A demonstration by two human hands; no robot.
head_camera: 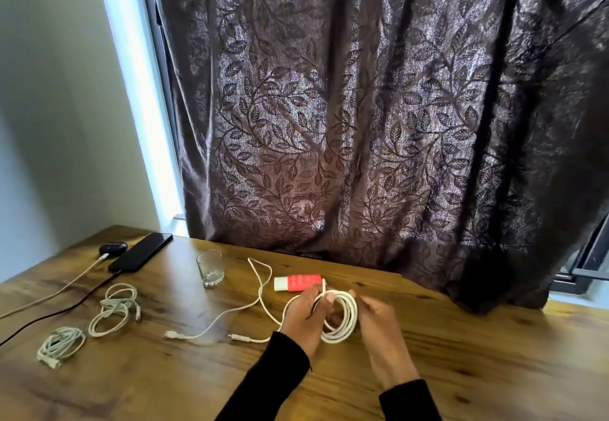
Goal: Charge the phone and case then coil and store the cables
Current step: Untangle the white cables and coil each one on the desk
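My left hand (304,313): fingers curled round the white cable coil (342,317), palm down. My right hand (379,321): beside coil, blurred; grip unclear.

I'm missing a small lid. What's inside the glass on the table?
The glass looks empty: its clear walls show only its thick base and the wooden table behind. Nothing lid-like shows inside.
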